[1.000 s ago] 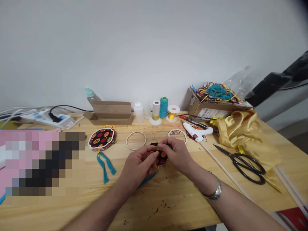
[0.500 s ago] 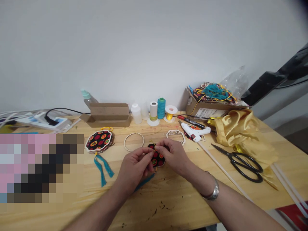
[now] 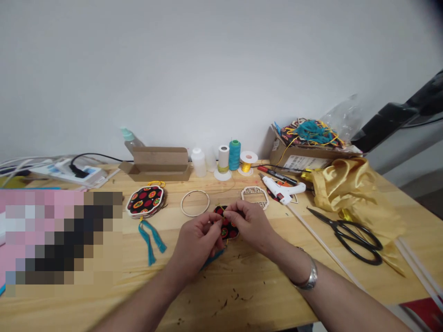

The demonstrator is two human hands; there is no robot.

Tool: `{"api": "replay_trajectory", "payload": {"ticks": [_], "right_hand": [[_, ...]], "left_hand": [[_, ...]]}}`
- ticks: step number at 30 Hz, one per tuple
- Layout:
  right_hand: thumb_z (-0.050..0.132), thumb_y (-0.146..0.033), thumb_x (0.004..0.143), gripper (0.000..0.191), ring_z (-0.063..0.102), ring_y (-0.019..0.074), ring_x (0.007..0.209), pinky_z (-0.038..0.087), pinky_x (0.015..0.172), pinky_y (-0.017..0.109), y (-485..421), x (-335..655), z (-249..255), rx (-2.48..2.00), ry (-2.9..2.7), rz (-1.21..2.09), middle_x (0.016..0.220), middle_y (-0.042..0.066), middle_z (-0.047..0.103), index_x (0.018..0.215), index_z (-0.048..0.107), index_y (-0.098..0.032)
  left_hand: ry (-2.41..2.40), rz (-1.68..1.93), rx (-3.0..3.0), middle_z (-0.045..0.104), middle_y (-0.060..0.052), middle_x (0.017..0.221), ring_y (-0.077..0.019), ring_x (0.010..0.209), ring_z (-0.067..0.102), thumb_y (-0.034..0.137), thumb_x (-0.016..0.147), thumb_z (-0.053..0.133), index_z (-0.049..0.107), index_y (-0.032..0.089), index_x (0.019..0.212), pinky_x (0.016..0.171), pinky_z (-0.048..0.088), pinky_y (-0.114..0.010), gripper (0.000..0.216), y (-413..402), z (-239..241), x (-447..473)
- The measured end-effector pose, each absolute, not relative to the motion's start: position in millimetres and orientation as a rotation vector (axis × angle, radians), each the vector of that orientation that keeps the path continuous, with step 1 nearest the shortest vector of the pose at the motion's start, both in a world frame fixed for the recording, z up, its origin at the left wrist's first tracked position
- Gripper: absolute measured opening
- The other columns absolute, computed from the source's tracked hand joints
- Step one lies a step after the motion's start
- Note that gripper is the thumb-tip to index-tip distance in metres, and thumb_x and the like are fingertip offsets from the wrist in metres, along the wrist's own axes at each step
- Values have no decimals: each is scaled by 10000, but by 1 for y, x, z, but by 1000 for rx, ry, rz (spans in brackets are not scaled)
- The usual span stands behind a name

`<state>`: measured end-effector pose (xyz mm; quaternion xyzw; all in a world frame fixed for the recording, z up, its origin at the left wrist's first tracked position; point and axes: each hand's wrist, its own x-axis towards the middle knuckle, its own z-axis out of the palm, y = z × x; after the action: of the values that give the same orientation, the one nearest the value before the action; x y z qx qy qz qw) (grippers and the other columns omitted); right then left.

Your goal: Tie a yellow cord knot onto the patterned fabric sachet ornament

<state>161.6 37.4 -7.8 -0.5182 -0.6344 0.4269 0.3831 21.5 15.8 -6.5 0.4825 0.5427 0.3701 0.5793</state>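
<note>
Between my hands a patterned fabric ornament [image 3: 229, 232], black with red and orange motifs, lies on the table, partly covered by my fingers. A teal tassel [image 3: 212, 260] shows at its lower end, mostly behind my left hand. My left hand [image 3: 200, 240] is closed in a pinch at the ornament's upper edge. Opposite it, my right hand [image 3: 249, 225] pinches with thumb and forefinger, the fingertips almost meeting the left ones. A bit of thin yellow cord [image 3: 224, 208] shows at the fingertips; its full run is hidden.
Left stands a stack of similar ornaments [image 3: 145, 201] with teal tassels. Ahead lie a wooden ring [image 3: 182, 204] and a lattice frame [image 3: 266, 199]. Behind are thread spools [image 3: 234, 156] and an open cardboard box [image 3: 159, 176]. Rightward lie a glue gun [image 3: 284, 190], scissors [image 3: 358, 235] and gold cloth [image 3: 341, 180].
The whole view has shifted slightly, so the table things appear a little further right. Both hands keep their pinch at the ornament's top, with only small finger movement.
</note>
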Motion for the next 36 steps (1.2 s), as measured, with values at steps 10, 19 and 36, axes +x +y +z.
{"api": "replay_trajectory", "payload": {"ticks": [10,19,36], "right_hand": [[530,-214,757,120,518,107,572,399,531,213,40,163,-9,-1329,-1575,1092,612,-4,587,665,588,-164],[527,-209,757,121,520,106,560,402,521,209,40,162,-4,-1364,-1535,1080,605,-3,586,665,586,-158],[526,-211,751,121,512,97,534,392,504,206,38,161,-6,-1369,-1535,1045,571,-14,576,659,588,-162]], "left_hand": [[1416,975,1303,682,1,670,-119,584,571,276,713,601,683,180,770,558,435,-196,138,18,-3,18],[1392,909,1212,648,23,584,-89,470,512,277,723,582,650,167,721,462,383,-179,129,18,6,20],[1133,791,1267,501,59,539,-46,389,381,261,769,533,543,173,707,391,280,-164,108,13,-4,19]]}}
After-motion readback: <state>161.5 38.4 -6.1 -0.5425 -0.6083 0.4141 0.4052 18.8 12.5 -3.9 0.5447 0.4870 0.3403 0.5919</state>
